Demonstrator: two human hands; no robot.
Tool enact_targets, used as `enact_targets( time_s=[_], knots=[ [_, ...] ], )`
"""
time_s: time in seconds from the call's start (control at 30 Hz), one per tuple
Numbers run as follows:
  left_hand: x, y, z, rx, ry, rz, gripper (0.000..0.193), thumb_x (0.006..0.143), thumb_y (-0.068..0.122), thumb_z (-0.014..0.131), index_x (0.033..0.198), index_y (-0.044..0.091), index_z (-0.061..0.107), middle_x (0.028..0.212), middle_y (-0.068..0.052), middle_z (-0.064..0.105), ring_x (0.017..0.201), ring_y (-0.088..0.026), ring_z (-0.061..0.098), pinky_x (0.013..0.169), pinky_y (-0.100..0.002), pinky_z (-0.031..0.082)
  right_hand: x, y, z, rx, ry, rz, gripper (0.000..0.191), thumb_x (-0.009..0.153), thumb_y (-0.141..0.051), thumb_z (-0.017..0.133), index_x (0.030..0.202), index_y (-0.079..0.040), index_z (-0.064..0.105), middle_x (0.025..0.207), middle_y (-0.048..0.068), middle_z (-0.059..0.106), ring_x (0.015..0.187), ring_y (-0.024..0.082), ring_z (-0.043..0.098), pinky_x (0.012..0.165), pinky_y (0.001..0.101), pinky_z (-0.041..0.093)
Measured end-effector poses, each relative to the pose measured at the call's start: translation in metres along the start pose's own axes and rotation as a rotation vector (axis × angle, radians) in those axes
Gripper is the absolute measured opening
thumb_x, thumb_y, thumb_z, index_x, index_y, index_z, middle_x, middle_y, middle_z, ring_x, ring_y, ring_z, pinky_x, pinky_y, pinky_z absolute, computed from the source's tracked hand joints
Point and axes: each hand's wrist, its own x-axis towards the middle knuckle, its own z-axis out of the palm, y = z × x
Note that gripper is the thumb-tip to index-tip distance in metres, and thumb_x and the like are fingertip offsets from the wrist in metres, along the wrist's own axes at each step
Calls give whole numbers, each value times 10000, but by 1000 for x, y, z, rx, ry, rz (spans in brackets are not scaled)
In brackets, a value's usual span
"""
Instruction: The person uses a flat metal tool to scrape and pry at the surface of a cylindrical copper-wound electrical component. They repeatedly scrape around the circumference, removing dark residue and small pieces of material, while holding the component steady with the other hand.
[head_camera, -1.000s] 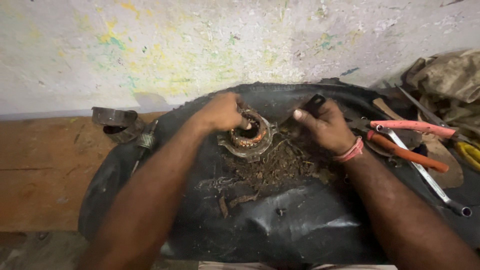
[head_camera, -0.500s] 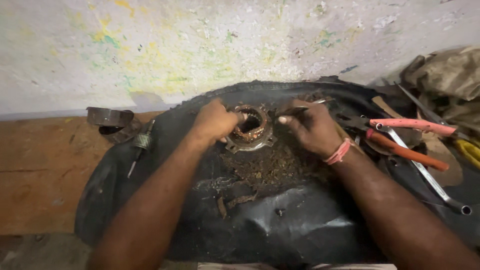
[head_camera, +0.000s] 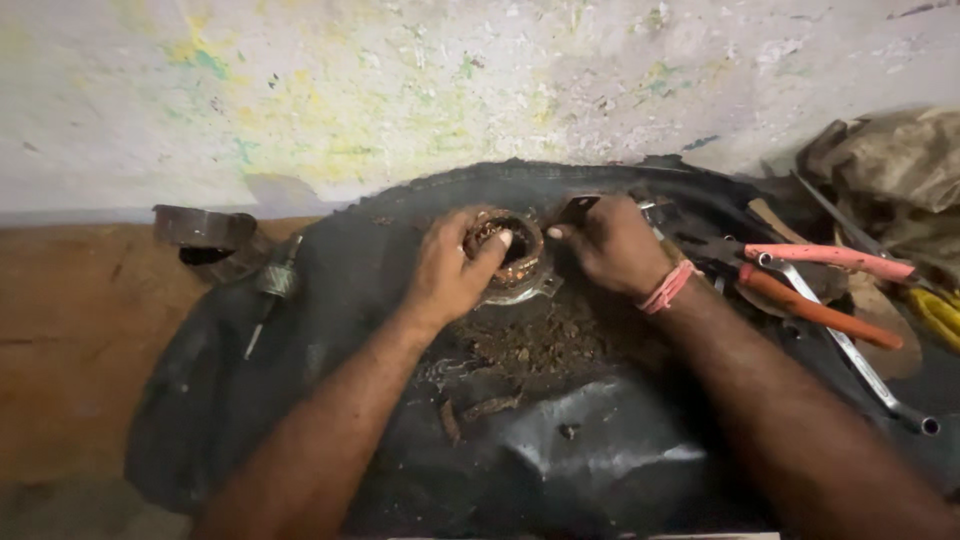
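A round motor stator (head_camera: 512, 262) with copper-coloured windings and a metal base rests on a black rubber sheet (head_camera: 560, 450). My left hand (head_camera: 450, 270) grips its left side, thumb hooked over the rim. My right hand (head_camera: 612, 245), with a pink thread band at the wrist, is closed around a small dark flat tool (head_camera: 578, 210) right beside the stator's right edge. A heap of dark debris and wire scraps (head_camera: 540, 340) lies just in front of the stator, between my forearms.
Pliers with pink and orange handles (head_camera: 820, 275) and a long metal wrench (head_camera: 860, 365) lie at the right. Crumpled cloth (head_camera: 890, 160) sits at the far right. Metal rings (head_camera: 205, 235) rest on the wooden surface (head_camera: 80, 330) at left. A stained wall (head_camera: 450, 80) stands behind.
The view has shifted slightly. My left hand moved from covering the stator's top to gripping its side, exposing the bore. My right hand with the tool came closer to the stator's right edge.
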Motion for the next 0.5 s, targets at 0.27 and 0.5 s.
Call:
enact_targets(
  time_s=[0.27, 0.5],
  knots=[
    [-10, 9, 11, 129, 78, 91, 493, 936, 356, 675, 1246, -27, 663, 1224, -228, 694, 1177, -385, 625, 1055, -520, 448, -39, -29, -14, -48, 74, -168, 106, 874, -61, 732, 975, -31, 743, 932, 167, 737, 820, 338, 716, 732, 413, 563],
    [-12, 21, 3, 50, 22, 129, 533, 910, 333, 669, 1261, -66, 627, 1222, -251, 661, 1145, -400, 605, 999, -509, 465, -50, -31, -13, 36, 151, -124, 97, 900, -35, 723, 994, -23, 740, 966, 156, 747, 833, 302, 737, 735, 359, 567]
  ],
)
